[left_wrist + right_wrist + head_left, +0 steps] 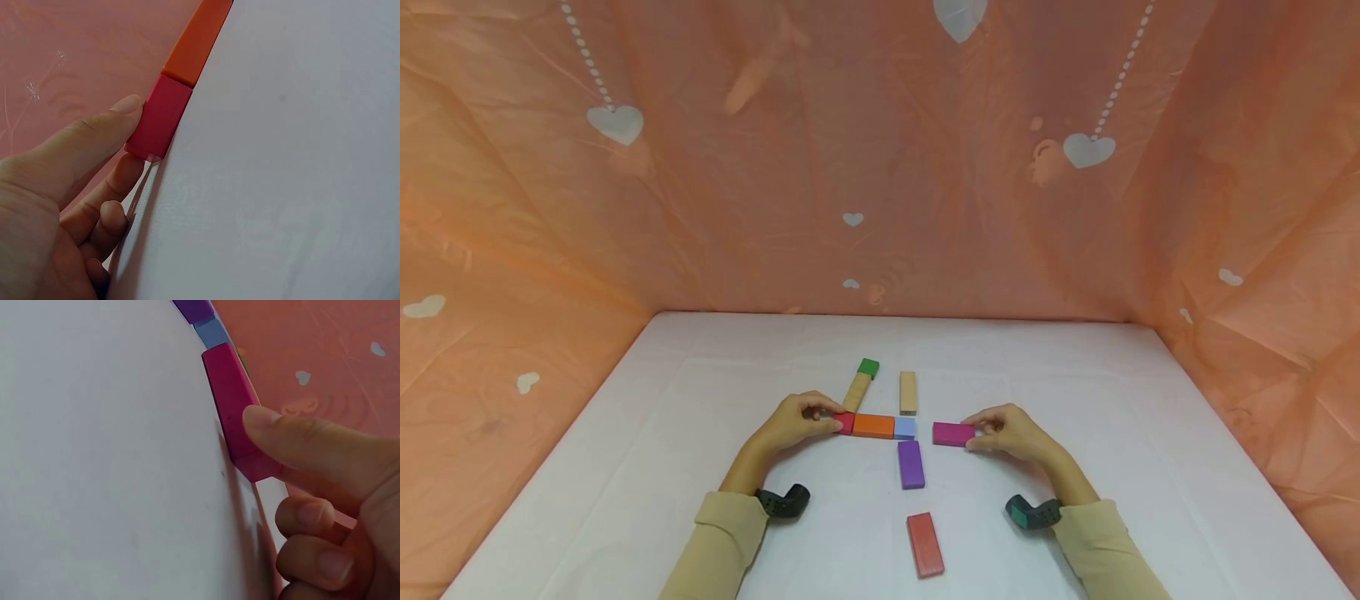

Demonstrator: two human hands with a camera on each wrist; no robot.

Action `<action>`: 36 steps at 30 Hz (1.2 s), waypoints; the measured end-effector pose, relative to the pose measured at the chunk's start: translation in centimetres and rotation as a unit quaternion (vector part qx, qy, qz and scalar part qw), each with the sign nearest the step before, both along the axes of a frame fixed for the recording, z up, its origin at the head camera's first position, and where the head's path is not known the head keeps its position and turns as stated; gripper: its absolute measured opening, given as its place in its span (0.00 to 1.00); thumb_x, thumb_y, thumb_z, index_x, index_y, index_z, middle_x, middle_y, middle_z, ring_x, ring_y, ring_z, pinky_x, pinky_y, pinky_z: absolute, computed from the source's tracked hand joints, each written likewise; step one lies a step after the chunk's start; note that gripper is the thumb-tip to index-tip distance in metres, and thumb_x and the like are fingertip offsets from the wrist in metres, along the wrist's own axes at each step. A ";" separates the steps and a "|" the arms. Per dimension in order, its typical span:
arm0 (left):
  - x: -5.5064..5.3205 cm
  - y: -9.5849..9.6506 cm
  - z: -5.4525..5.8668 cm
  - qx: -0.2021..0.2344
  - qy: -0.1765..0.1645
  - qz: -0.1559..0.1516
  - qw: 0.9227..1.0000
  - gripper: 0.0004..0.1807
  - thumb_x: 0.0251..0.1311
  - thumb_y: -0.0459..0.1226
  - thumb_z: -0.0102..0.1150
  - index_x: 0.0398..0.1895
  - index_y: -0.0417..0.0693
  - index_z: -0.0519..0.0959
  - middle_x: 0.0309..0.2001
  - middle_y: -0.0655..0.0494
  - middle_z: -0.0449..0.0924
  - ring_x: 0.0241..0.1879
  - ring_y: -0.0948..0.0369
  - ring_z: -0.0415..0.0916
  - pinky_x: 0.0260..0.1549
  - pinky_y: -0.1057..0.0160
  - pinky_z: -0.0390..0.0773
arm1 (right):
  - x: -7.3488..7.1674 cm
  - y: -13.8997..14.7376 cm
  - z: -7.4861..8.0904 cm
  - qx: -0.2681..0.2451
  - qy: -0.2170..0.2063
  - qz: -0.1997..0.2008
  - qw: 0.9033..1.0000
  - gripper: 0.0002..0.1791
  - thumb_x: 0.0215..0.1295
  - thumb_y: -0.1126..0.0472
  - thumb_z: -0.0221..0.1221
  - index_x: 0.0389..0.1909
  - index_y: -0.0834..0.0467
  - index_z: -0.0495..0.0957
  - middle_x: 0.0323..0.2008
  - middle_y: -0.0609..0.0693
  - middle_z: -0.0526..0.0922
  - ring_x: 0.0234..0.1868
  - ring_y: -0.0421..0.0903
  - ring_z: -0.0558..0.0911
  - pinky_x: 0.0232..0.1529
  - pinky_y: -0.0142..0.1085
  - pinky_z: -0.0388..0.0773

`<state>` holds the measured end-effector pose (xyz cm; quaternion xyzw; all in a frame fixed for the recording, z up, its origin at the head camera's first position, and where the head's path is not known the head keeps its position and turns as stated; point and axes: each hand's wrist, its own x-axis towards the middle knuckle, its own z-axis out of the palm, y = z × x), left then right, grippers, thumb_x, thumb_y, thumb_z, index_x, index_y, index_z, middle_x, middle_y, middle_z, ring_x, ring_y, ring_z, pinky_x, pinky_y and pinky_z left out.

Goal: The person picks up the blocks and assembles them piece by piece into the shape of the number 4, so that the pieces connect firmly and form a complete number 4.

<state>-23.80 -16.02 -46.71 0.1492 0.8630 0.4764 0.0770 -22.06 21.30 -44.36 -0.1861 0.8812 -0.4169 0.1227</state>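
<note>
Two hands pinch a block each on the white table (595, 500). The left hand (801, 421) grips the red block (847, 424) at the left end of a short row, where it meets the orange block (873, 426), with the light blue block (905, 428) at the right. That hold on the outer end probably steadies the row without covering its other pieces. The right hand (1015, 432) grips the magenta block (950, 434) by its right end, which leaves the left end free, facing the light blue one across a gap; the pinch seems chosen to keep fingers out of that gap. On the far side lie a plain wooden block (857, 392) tipped by a green block (868, 367), and another plain block (907, 392); the purple block (912, 464) and, well apart, the coral block (925, 544) lie nearer.

Only the head view gives the whole layout and that gap; from the right wrist, the magenta and light blue blocks look nearly joined. That wrist view alone shows small dark marks on the magenta side. The left wrist view reveals the thin seam between red and orange. Whether the magenta block is slightly lifted cannot be told.
</note>
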 end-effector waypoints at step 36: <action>0.1 0.1 0.2 -0.001 -0.012 0.010 1.000 0.13 0.53 0.38 0.69 0.43 0.46 0.86 0.37 0.51 0.76 0.34 0.62 0.65 0.33 0.69 0.66 | 0.2 -1.0 -0.2 0.009 -0.010 -0.025 1.000 0.20 0.55 0.58 0.69 0.47 0.64 0.83 0.19 0.45 0.64 0.25 0.38 0.64 0.28 0.29 0.61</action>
